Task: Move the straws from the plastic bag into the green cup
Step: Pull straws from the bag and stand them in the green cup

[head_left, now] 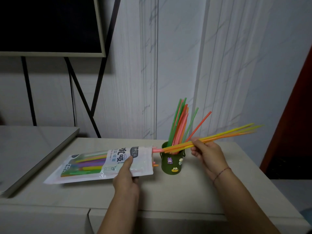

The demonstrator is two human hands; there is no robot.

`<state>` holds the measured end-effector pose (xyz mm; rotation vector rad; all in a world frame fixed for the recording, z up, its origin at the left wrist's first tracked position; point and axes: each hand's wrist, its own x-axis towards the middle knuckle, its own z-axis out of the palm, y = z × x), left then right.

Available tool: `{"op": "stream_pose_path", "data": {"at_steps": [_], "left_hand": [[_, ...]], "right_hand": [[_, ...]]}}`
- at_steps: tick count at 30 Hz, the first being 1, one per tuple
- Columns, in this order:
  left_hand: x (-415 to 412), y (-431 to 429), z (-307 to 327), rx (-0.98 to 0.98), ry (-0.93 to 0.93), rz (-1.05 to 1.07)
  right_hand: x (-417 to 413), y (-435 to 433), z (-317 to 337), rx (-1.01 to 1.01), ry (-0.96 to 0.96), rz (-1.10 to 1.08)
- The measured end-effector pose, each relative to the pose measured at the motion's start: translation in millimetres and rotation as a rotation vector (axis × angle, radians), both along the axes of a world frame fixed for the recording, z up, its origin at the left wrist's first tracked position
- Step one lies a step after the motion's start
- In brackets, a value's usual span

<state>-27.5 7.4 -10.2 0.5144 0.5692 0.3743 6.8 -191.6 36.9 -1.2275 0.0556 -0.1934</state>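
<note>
A plastic bag point(94, 164) of coloured straws lies on the table, its open mouth facing right toward the green cup point(172, 163). My left hand point(126, 176) grips the bag's lower right part, thumb on top. My right hand point(207, 156) pinches a bunch of yellow and orange straws point(224, 136), held almost level, their left ends over the cup's rim and their far ends pointing up to the right. Several green, pink and orange straws point(179, 122) stand upright in the cup. A few pink and orange straw ends stick out of the bag's mouth.
The pale table point(168, 196) ends at a front edge close to me, with a seam below. A grey slab point(30, 149) lies at the left, beside the bag. A dark screen on a black stand point(50, 24) stands behind. A white panelled wall sits right behind the cup.
</note>
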Motion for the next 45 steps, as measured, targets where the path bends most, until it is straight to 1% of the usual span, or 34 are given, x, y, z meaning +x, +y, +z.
{"op": "stream_pose_path", "data": {"at_steps": [6, 11, 15, 18, 21, 25, 27, 30, 33, 39, 42, 45], "left_hand": [[-0.9, -1.0, 0.9, -0.003, 0.0, -0.009], [-1.5, -2.5, 2.3, -0.011, -0.019, -0.006], [-4.3, -4.5, 5.3, -0.018, -0.014, -0.017], [-4.5, -4.0, 5.7, -0.018, -0.015, -0.019], [-4.8, -3.1, 5.7, -0.02, -0.016, -0.02], [-5.5, -3.0, 6.3, -0.012, -0.014, -0.033], [-6.2, -4.1, 7.0, -0.018, -0.012, -0.039], [-7.4, -7.2, 7.2, -0.018, -0.009, -0.051], [-7.3, -10.4, 8.0, -0.013, -0.016, -0.06], [-6.7, -11.4, 7.8, 0.007, -0.011, -0.08], [-7.0, -10.3, 7.8, 0.02, -0.007, -0.076], [-7.4, -9.8, 6.2, 0.053, -0.027, -0.072]], "right_hand": [[9.7, -15.7, -0.7, -0.033, -0.027, -0.123], [22.4, -9.1, -8.2, -0.253, -0.027, -0.188], [27.4, 9.7, -16.3, -0.448, 0.011, -0.11], [28.6, 17.8, -22.5, -0.529, 0.034, -0.087], [28.0, 17.1, -22.8, -0.483, 0.046, -0.084], [25.6, 11.1, -17.3, -0.314, 0.021, -0.142], [23.8, 9.5, -15.5, -0.302, 0.007, -0.193], [23.1, 10.2, -16.6, -0.339, 0.002, -0.223], [25.0, 12.9, -19.7, -0.405, 0.019, -0.194], [26.6, 16.8, -29.8, -0.411, 0.08, -0.114], [24.2, 16.8, -30.4, -0.355, 0.132, -0.089], [17.9, 19.1, -29.9, -0.241, 0.21, -0.016]]}}
